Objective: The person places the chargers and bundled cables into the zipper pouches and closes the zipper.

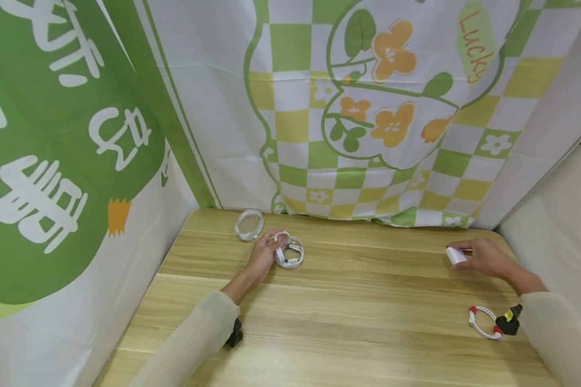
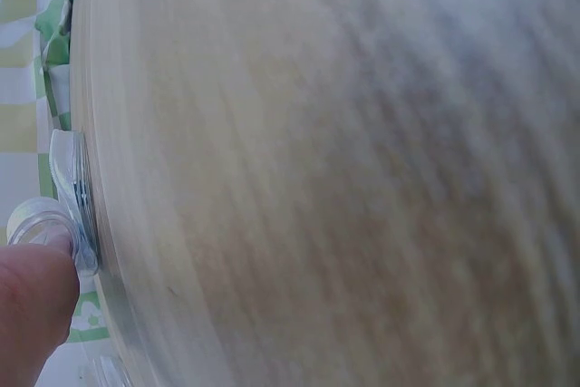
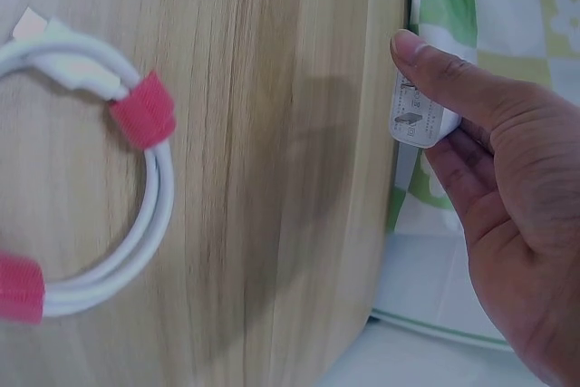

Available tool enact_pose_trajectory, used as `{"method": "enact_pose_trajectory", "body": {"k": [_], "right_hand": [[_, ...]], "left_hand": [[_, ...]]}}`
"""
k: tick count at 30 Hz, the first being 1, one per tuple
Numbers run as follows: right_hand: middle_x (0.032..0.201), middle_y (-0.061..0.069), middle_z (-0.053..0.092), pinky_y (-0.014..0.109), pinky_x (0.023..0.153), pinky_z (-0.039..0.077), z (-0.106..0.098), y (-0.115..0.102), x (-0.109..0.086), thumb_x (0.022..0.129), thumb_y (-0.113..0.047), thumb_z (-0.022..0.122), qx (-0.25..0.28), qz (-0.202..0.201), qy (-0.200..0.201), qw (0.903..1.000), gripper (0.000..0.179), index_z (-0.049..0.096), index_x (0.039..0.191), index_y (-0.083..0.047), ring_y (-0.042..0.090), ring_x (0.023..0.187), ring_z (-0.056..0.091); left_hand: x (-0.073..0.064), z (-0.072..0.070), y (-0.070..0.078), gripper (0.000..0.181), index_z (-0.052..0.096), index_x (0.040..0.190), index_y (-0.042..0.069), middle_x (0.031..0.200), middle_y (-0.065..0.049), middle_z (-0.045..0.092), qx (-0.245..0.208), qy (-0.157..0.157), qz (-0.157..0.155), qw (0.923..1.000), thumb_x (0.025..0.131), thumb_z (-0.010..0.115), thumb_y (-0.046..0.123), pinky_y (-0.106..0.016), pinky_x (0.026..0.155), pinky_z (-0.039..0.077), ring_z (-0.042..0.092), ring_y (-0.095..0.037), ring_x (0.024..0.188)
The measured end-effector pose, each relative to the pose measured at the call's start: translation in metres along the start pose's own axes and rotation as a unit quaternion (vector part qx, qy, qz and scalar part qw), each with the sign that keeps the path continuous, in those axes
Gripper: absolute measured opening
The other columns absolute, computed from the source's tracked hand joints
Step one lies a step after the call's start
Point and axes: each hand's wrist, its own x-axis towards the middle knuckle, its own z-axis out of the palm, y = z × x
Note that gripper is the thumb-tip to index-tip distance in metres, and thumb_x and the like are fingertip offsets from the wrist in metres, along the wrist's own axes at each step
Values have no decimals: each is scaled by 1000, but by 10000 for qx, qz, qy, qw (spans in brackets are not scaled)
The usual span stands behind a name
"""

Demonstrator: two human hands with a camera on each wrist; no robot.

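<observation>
At the table's back left, my left hand (image 1: 263,255) grips a coiled white cable (image 1: 295,262), which has a clear plastic edge around it. In the left wrist view, the thumb (image 2: 36,292) presses against a clear, rounded piece (image 2: 80,197); its exact shape is hard to tell. Over the right side, my right hand (image 1: 486,258) pinches a white charger plug (image 3: 419,115) between thumb and fingers. Small print and metal prongs show on the plug's face. Nearer the right forearm lies another white cable (image 1: 486,310), coiled and bound with red straps (image 3: 145,111).
A clear round plastic case (image 1: 249,224) lies by the table's back edge, left of the left hand. The wooden table (image 1: 348,322) meets a green-and-white printed curtain (image 1: 334,177) at the back. Cloth also hangs on both sides. Black devices sit at both wrists.
</observation>
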Motion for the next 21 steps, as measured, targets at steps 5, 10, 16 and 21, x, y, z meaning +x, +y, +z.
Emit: {"method": "enact_pose_trajectory", "body": {"k": [5,10,16,21], "right_hand": [[109,23,78,23,59,46,3,-6,7,78,-21,95,-15,-30,-106,9999,59,73,124,8,4,73,57],[109,22,78,23,59,47,6,-14,13,78,-20,95,87,-69,-122,9999,57,74,124,7,5,73,59],[96,12,79,23,58,43,8,-25,20,78,-24,95,-63,-116,-169,9998,57,75,124,3,3,68,51],[84,1,75,23,56,42,10,-31,27,79,-26,94,-113,-255,-232,9993,57,75,125,2,3,65,49]], "left_hand": [[0,0,0,42,44,149,-12,153,-34,50,11,-14,1,10000,109,47,-1,-42,120,45,48,-41,146],[0,1,0,41,44,149,-12,152,-35,50,37,18,23,10000,109,47,-2,-43,120,44,49,-41,145],[1,0,-2,40,44,148,-13,152,-36,50,2,30,81,10000,109,45,-3,-44,120,43,48,-42,146],[2,0,-4,39,46,146,-13,151,-36,52,34,66,94,9999,109,46,-2,-41,118,47,50,-41,145]]}}
